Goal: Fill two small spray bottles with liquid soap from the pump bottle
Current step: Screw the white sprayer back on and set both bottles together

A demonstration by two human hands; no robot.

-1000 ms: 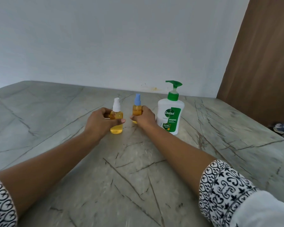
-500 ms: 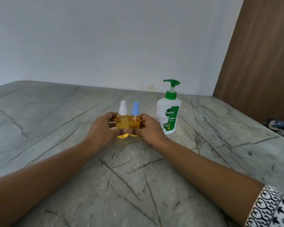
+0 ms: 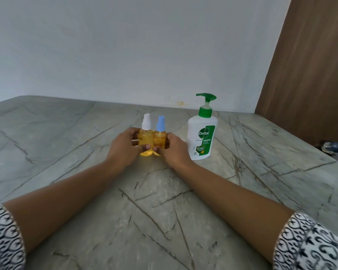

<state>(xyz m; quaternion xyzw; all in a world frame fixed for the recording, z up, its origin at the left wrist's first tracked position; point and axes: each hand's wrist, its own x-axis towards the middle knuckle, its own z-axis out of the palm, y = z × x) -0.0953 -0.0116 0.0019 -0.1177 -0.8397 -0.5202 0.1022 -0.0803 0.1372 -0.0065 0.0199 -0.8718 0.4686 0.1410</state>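
Your left hand [image 3: 125,148] grips the white-capped spray bottle [image 3: 146,137] and your right hand [image 3: 175,150] grips the blue-capped spray bottle [image 3: 160,138]. The two bottles touch, upright, mid-counter [image 3: 66,152]. The pump bottle [image 3: 201,137] stands just right of them, and a wooden panel [image 3: 310,75] is at far right.

The left hand [image 3: 125,149] and right hand [image 3: 174,151] partly hide the white-capped bottle [image 3: 145,139] and blue-capped bottle [image 3: 159,140]; far right of them, a dark object [image 3: 336,148] is cut off.

— What's at the far side?
— A plain pale wall [image 3: 125,55], evenly lit, with a small yellowish stain [image 3: 180,103] low down
— And to the right?
— A brown wood panel [image 3: 310,75]. Nearer, a grey stone surface [image 3: 183,221] veined with dark lines
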